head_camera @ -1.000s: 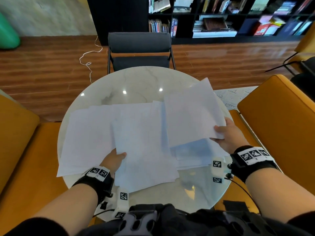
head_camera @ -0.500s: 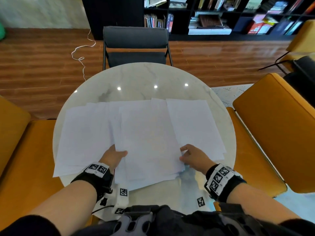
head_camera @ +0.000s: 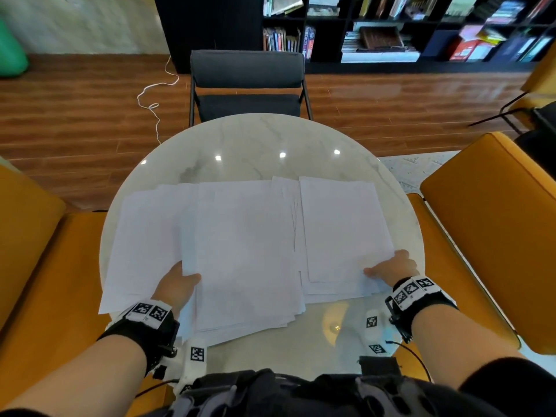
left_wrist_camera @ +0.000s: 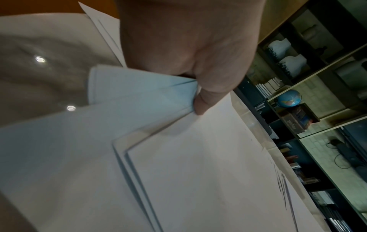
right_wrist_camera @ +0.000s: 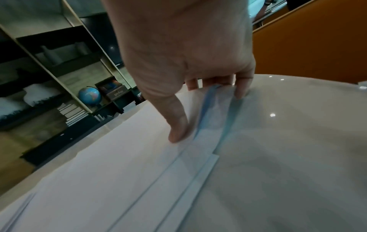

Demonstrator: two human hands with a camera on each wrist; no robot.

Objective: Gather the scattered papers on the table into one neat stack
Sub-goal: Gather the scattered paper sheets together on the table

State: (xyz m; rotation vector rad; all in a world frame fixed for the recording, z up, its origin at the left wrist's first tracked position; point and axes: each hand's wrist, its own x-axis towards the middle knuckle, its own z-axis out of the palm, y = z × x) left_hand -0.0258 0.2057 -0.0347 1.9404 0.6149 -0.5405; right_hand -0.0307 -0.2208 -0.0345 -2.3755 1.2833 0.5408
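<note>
Two hands on the papers (head_camera: pixel 240 251), which lie fanned over the near half of the round marble table (head_camera: pixel 255 139). Three loose groups: left sheets (head_camera: pixel 144 236) flat and poking past the table's left edge, a thicker middle pile (head_camera: pixel 246 266) overlapping them, and a right pile (head_camera: pixel 343 230) overlapping the middle one's right side.

Left hand (head_camera: pixel 177 284) grips the middle pile's near-left edge, thumb on top, fingers tucked under and hidden; the wrist view shows the thumb (left_wrist_camera: pixel 204 100) pinching several sheet edges, which are lifted a little off the sheets below.

Right hand (head_camera: pixel 394 266) holds the right pile's near-right corner. Thumb (right_wrist_camera: pixel 176 125) presses on the top sheet, fingers (right_wrist_camera: pixel 241 87) curl round the edge; a few sheet edges splay between thumb and fingers.

Sheets not squared up, edges staggered in both wrist views.

Around the table: dark chair (head_camera: pixel 246 82) opposite, orange seats (head_camera: pixel 496 230) either side, bookshelf (head_camera: pixel 391 25) at the back, white cable (head_camera: pixel 153 97) on the wood floor. Black bands with printed markers on both wrists.
</note>
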